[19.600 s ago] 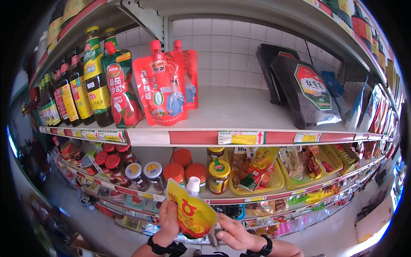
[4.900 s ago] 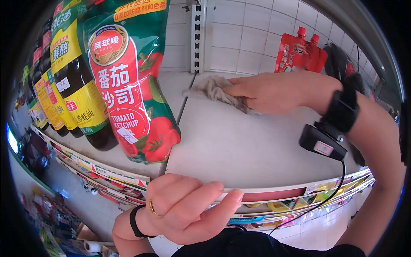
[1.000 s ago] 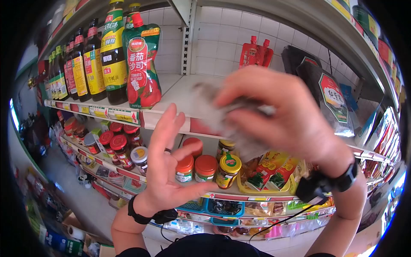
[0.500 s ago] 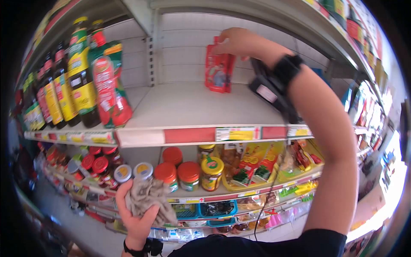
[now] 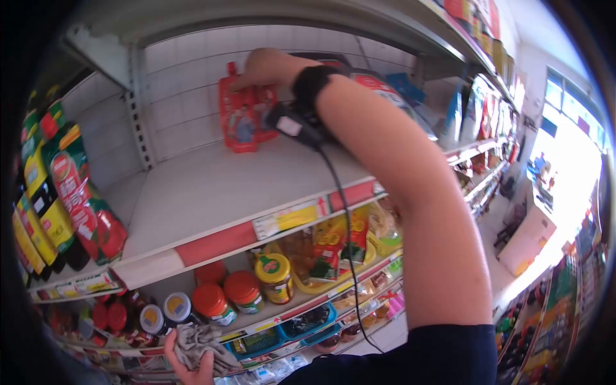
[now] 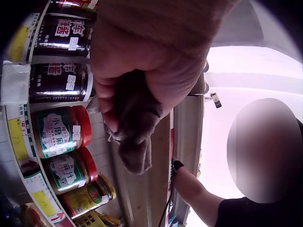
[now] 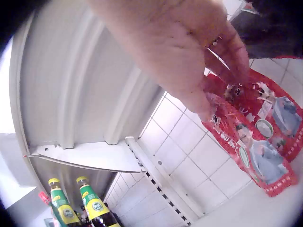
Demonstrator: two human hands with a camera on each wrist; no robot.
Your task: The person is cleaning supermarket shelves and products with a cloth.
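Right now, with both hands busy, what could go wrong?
The right hand grips the red pouches near their tops, so one might slip or tip. The cable hanging before the lower shelf could snag. The rag in the left hand is near the jars and might knock one.

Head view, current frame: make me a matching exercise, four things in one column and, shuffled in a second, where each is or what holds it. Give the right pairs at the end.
Things
1. tomato ketchup pouch
2. grey cloth
3. red spouted pouches
4. yellow-lidded jar

Places or states
A. held near the top in the grip of the right hand
B. standing next to a red-lidded jar
C. beside yellow-labelled bottles
D. bunched in the grip of the left hand

Pairs: 1-C, 2-D, 3-A, 4-B
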